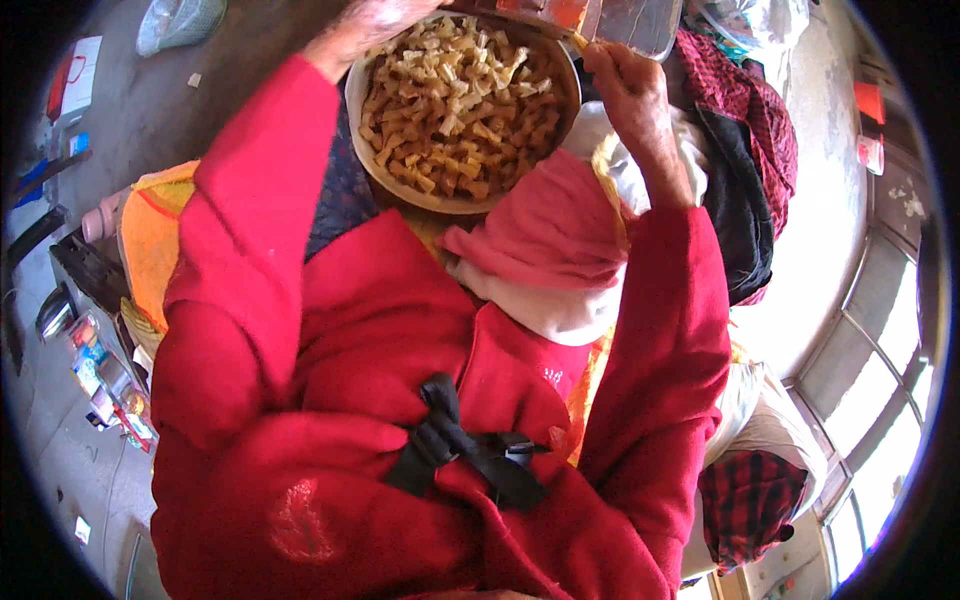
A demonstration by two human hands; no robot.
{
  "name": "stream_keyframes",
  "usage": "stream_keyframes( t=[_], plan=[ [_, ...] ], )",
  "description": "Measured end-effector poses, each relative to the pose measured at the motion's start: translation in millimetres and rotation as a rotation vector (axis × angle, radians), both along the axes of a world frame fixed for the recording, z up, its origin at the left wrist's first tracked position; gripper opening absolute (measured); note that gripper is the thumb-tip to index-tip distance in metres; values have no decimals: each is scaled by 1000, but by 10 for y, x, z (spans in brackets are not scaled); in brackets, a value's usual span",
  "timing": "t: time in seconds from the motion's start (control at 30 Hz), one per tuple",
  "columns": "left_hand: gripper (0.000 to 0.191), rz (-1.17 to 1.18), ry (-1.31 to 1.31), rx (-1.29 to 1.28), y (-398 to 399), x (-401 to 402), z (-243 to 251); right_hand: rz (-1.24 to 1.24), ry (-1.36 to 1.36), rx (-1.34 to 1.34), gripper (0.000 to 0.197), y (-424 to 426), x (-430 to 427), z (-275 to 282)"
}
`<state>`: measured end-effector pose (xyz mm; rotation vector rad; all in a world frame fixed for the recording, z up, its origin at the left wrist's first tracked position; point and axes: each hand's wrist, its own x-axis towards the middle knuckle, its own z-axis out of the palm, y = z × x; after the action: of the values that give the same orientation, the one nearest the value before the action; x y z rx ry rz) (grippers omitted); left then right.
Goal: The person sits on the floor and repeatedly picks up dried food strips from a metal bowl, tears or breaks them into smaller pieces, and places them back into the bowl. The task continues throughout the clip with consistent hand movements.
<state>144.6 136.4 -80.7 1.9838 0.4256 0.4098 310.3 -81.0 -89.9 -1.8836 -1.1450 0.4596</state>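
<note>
A wide round pale basin (363,142) stands before me, heaped with short yellow-brown pieces (457,112), many with flared ends; I cannot tell what they are made of. At the basin's upper left rim is my left hand (382,21). The top of the picture cuts off its fingers, so what they hold is hidden. Beyond the right rim, my right hand (628,79) has its fingers pinched around a small yellowish piece (578,42). Just past that hand lies a clear plastic container (634,26), beside an orange-red thing (559,13) that is partly out of view.
Pink cloth (551,225) and white cloth (577,304) bunch up below the basin's right side. Dark and checked clothing (739,165) lies farther right, near the wall. On the left are an orange cloth (150,240) and several small packages (109,375). A mesh basket (180,24) sits at upper left.
</note>
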Motion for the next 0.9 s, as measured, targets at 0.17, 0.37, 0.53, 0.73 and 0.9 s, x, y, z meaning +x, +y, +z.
stream_keyframes(
  t=[0.17, 0.37, 0.53, 0.73, 0.9],
  plan=[
    [28, -24, 279, 193, -85, -597, 93, 52, 97, -152, 27, -311, -401, 243],
    [31, -128, 139, 80, -759, -1048, 360, 335, 3, -43, 17, -613, -990, 582],
    [29, -311, -8, -118, -1420, -1247, 485, 584, -74, -60, 32, -831, -1366, 641],
    [5, -332, -43, -106, -1569, -1380, 490, 535, 122, 11, 14, -921, -1521, 607],
    [10, -280, 101, 7, -1218, -1647, 703, 587, -55, -36, 18, -897, -1552, 599]
  ],
)
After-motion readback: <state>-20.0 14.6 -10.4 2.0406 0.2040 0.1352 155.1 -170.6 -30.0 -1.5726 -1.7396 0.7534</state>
